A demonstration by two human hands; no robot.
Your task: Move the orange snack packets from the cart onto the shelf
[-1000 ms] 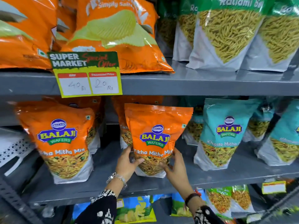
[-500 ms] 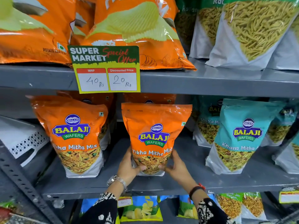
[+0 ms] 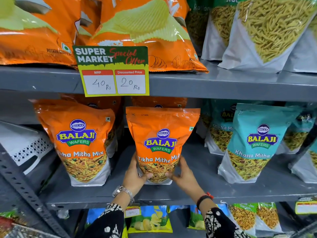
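An orange Balaji Tikha Mitha Mix packet (image 3: pixel 161 134) stands upright on the grey middle shelf (image 3: pixel 197 191). My left hand (image 3: pixel 134 174) grips its lower left side and my right hand (image 3: pixel 183 174) grips its lower right side. A second orange packet (image 3: pixel 80 134) of the same kind stands to its left, apart from it. More orange packets sit behind both, mostly hidden. The cart is not in view.
Teal Khatta Mitha packets (image 3: pixel 257 140) stand to the right on the same shelf. A price tag (image 3: pixel 113 71) hangs from the upper shelf, which carries orange chip bags (image 3: pixel 137 31) and green-topped sev packets (image 3: pixel 265 31). A white perforated object (image 3: pixel 25 148) lies at left.
The view has shifted right and closer; the held packet now stands straighter and nearer the shelf's front. Both hands keep their grip on its base.
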